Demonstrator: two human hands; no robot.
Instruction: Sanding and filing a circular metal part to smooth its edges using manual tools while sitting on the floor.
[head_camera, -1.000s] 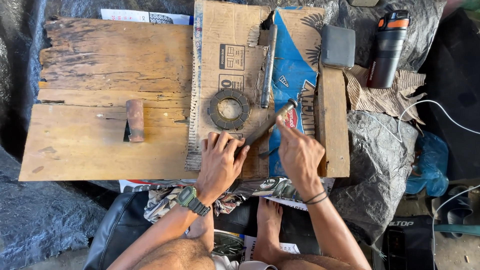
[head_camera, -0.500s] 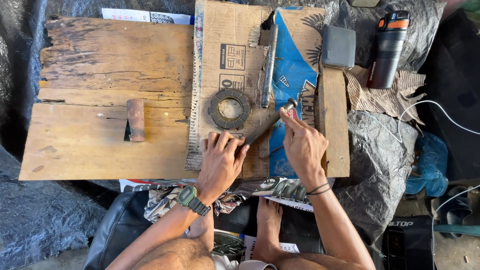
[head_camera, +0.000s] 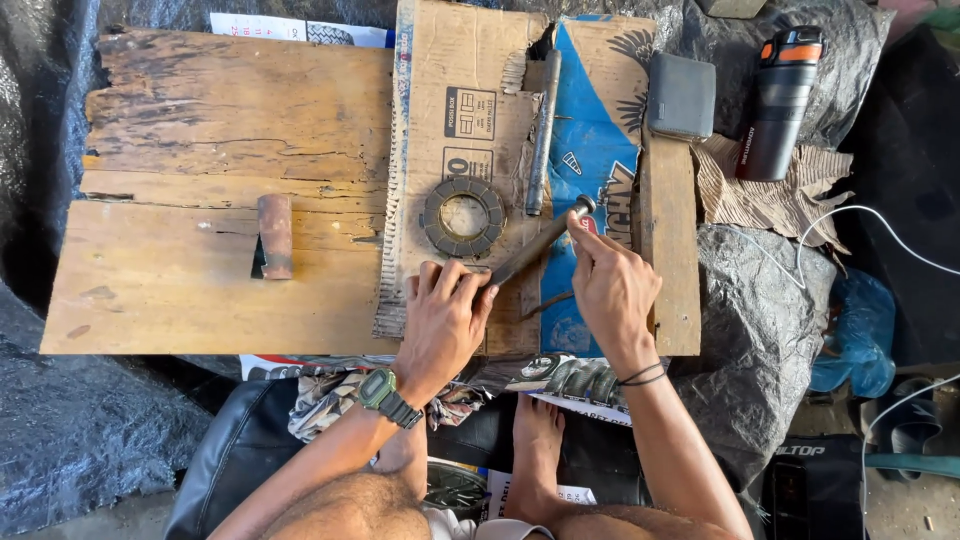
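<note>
So the left hand (head_camera: 443, 318) is pressed palm-down on the cardboard sheet (head_camera: 470, 100), fingers closed over the lower end of a metal rod (head_camera: 535, 247) near the board's front edge. The right hand (head_camera: 612, 290) pinches the rod's upper end with its fingertips. The rod lies slanted, just beside a ring-shaped disc (head_camera: 463, 217) in the middle of the cardboard. A longer bar (head_camera: 541, 130) lies toward the far edge, and a rusty cylinder (head_camera: 274, 235) sits well off on the wooden board (head_camera: 200, 150) to the left.
</note>
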